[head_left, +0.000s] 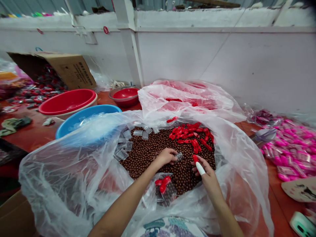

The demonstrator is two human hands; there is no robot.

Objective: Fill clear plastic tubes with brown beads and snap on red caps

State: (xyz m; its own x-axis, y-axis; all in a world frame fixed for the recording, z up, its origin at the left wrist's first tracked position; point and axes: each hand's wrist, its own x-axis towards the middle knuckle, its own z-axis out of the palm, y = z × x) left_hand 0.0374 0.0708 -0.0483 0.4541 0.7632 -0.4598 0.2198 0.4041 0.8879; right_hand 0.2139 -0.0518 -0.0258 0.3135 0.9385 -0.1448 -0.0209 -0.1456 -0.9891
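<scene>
My left hand [166, 157] is closed on the edge of a small clear plastic case [179, 156], just above a heap of brown beads [150, 148]. My right hand [206, 169] pinches a small red plastic piece [195, 158]. Something white, like a finger cot, covers the thumb of that hand. More red pieces [185, 131] lie on the beads at the far right of the heap. Several empty clear cases [122, 154] lie at its left edge. Filled clear cases with red tops [166, 189] rest near me on the plastic sheet.
The beads lie in a large clear plastic bag [74, 174] spread over the red table. Behind it are a blue basin [71, 126], a red basin [69, 101] and a bag of red parts [192, 95]. Pink packed pieces [293, 148] lie right, a cardboard box [66, 70] back left.
</scene>
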